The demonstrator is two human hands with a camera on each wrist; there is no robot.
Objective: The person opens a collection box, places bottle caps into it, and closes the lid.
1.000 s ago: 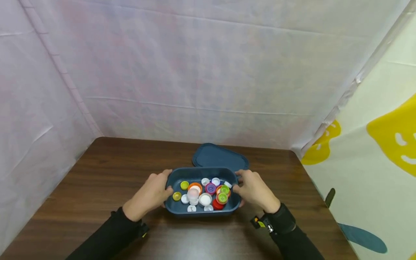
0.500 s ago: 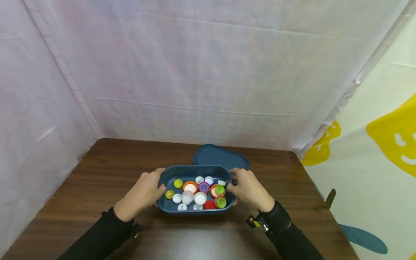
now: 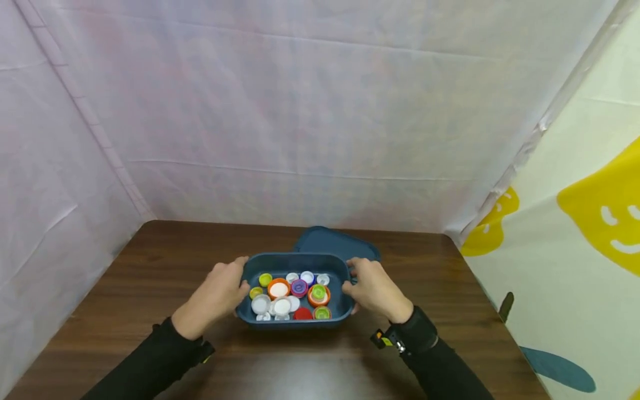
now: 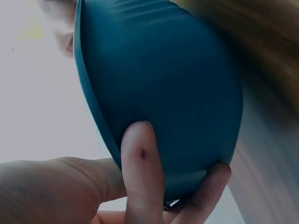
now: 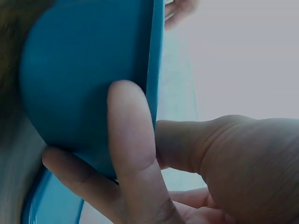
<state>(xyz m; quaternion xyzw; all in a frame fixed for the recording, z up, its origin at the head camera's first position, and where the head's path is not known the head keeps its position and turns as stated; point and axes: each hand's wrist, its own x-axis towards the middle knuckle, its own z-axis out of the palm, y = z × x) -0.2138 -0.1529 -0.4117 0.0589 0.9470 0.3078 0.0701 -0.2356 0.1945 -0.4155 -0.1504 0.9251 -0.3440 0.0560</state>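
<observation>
A dark blue rectangular box (image 3: 295, 260) with rounded corners holds several loose bottle caps in white, orange, purple, green, yellow and red. My left hand (image 3: 218, 295) grips its left end, thumb over the rim and fingers against the outer wall. On the opposite end my right hand (image 3: 378, 290) holds the box the same way. Both wrist views show fingers spread along the outside of the box wall (image 4: 163, 88), the wall being close up. Among the caps, an orange cap (image 3: 278, 288) with a white middle lies left of a purple cap (image 3: 299, 287).
Behind the box lies a matching dark blue lid (image 3: 337, 242), partly hidden by it. The brown wooden table (image 3: 115, 311) ends at a white fabric wall (image 3: 300, 111) at the back. Printed cloth with yellow shapes (image 3: 607, 200) hangs on the right.
Both hands have shifted the box to the left. The caps inside have slid about and regrouped, with the white ones bunching toward the front left. The lid stays behind.
</observation>
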